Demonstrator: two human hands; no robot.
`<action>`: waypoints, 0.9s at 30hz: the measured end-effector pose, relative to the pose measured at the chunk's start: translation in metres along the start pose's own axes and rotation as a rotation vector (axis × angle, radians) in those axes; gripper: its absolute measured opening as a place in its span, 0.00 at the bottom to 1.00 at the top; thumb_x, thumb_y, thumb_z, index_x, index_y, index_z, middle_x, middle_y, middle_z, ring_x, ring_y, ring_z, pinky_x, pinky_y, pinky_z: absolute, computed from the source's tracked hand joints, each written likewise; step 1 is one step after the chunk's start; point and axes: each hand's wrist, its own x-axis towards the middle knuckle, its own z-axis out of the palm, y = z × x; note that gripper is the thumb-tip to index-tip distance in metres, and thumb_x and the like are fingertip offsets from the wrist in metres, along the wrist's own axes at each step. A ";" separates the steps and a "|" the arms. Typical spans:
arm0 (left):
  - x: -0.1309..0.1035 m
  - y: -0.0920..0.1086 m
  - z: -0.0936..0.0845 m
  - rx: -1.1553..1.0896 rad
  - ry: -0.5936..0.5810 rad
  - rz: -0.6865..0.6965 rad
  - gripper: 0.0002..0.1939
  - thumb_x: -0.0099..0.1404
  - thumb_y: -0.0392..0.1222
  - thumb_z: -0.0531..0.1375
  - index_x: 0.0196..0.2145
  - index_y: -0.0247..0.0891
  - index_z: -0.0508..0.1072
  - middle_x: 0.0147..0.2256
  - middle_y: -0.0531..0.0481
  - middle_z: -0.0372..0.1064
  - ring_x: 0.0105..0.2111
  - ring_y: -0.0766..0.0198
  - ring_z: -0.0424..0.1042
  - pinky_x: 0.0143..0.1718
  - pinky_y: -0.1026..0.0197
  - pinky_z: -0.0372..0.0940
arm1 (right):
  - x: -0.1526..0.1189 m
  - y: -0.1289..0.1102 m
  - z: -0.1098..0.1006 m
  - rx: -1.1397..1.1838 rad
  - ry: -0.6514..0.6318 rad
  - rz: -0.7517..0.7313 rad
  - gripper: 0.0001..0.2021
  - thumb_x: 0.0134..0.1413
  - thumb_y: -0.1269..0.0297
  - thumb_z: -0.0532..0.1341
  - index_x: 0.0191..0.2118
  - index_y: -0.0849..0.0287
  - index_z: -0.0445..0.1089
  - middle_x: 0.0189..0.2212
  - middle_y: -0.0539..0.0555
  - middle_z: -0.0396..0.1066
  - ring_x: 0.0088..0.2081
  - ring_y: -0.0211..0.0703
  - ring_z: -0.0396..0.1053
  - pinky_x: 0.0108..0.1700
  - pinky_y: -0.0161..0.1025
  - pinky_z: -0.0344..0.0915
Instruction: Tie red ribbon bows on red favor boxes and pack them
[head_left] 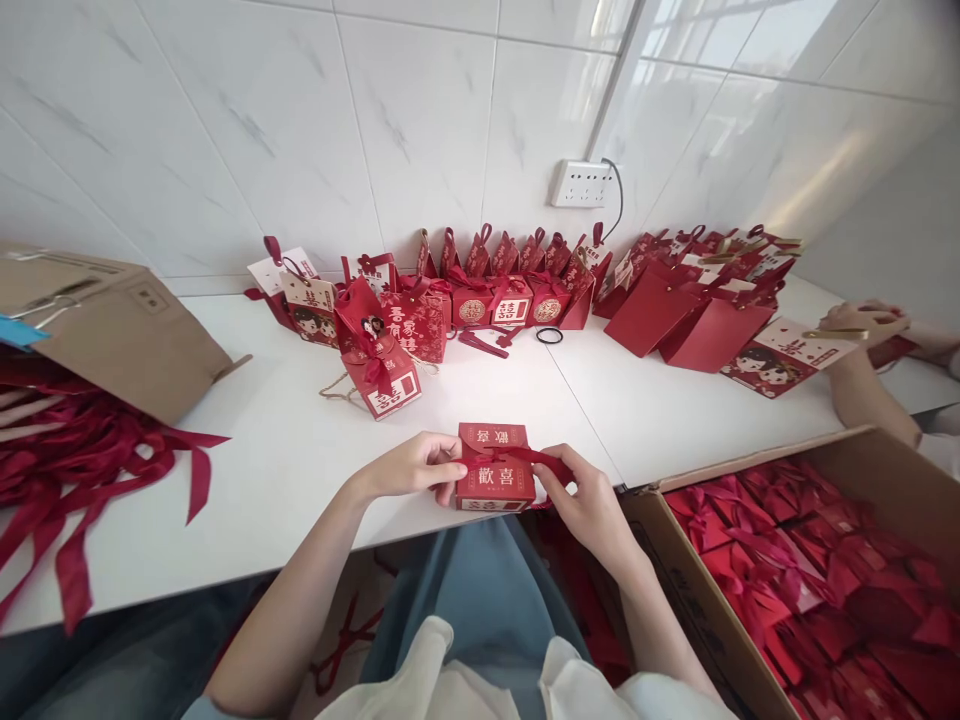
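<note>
A small red gift box with pale printed characters sits at the table's front edge before me. Across its top runs a dark red ribbon, crossed or loosely knotted near the middle. My left hand is at the box's left side, thumb and fingers pinched on the ribbon's left end by the box edge. On the right, my right hand pinches the other end of the ribbon between thumb and fingers, just off the box's right side.
Finished red boxes and several handled ones line the wall. A cardboard box with loose red ribbons stands left. An open carton of red boxes is at right. Another person's hands are at far right.
</note>
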 end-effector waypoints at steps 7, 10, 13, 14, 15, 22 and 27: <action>0.001 -0.005 -0.004 0.003 0.096 0.002 0.18 0.62 0.51 0.55 0.21 0.37 0.58 0.18 0.53 0.66 0.20 0.69 0.64 0.25 0.65 0.56 | 0.008 0.011 0.001 -0.008 0.173 -0.268 0.08 0.55 0.71 0.52 0.32 0.56 0.67 0.33 0.54 0.68 0.35 0.42 0.68 0.35 0.38 0.65; 0.004 -0.014 -0.004 -0.010 0.158 0.032 0.19 0.61 0.50 0.55 0.20 0.37 0.57 0.17 0.54 0.64 0.20 0.69 0.63 0.25 0.65 0.55 | 0.009 0.019 0.000 -0.074 0.229 -0.308 0.09 0.51 0.73 0.53 0.28 0.55 0.68 0.33 0.54 0.68 0.36 0.43 0.69 0.36 0.39 0.66; 0.006 -0.026 -0.002 -0.048 0.196 0.058 0.19 0.61 0.51 0.56 0.20 0.37 0.57 0.18 0.55 0.62 0.21 0.69 0.63 0.25 0.65 0.56 | 0.008 0.027 -0.001 -0.142 0.256 -0.287 0.10 0.52 0.71 0.53 0.27 0.55 0.70 0.33 0.54 0.67 0.35 0.43 0.69 0.34 0.40 0.67; 0.007 -0.029 -0.001 -0.066 0.197 0.065 0.19 0.61 0.51 0.56 0.20 0.37 0.57 0.18 0.55 0.61 0.21 0.68 0.63 0.25 0.65 0.57 | 0.007 0.029 -0.003 -0.153 0.247 -0.280 0.11 0.52 0.71 0.53 0.27 0.55 0.71 0.33 0.55 0.67 0.35 0.43 0.69 0.35 0.40 0.67; 0.008 -0.031 0.000 -0.086 0.190 0.072 0.19 0.60 0.52 0.56 0.20 0.38 0.56 0.18 0.55 0.61 0.21 0.68 0.63 0.25 0.64 0.57 | 0.007 0.030 -0.005 -0.156 0.215 -0.274 0.11 0.52 0.71 0.52 0.28 0.55 0.71 0.34 0.55 0.68 0.36 0.44 0.69 0.36 0.41 0.66; 0.009 -0.023 -0.002 -0.110 0.131 0.056 0.20 0.60 0.55 0.56 0.22 0.36 0.60 0.20 0.54 0.63 0.21 0.69 0.63 0.25 0.65 0.57 | 0.016 0.018 -0.020 0.022 -0.111 -0.078 0.15 0.59 0.56 0.49 0.32 0.58 0.67 0.35 0.55 0.69 0.37 0.44 0.66 0.40 0.40 0.62; 0.011 -0.021 -0.004 -0.028 0.112 0.047 0.20 0.57 0.56 0.58 0.22 0.36 0.61 0.19 0.54 0.64 0.20 0.69 0.63 0.24 0.65 0.55 | 0.028 0.010 -0.007 0.003 -0.254 0.078 0.19 0.57 0.47 0.52 0.27 0.58 0.63 0.24 0.48 0.66 0.27 0.38 0.61 0.30 0.35 0.57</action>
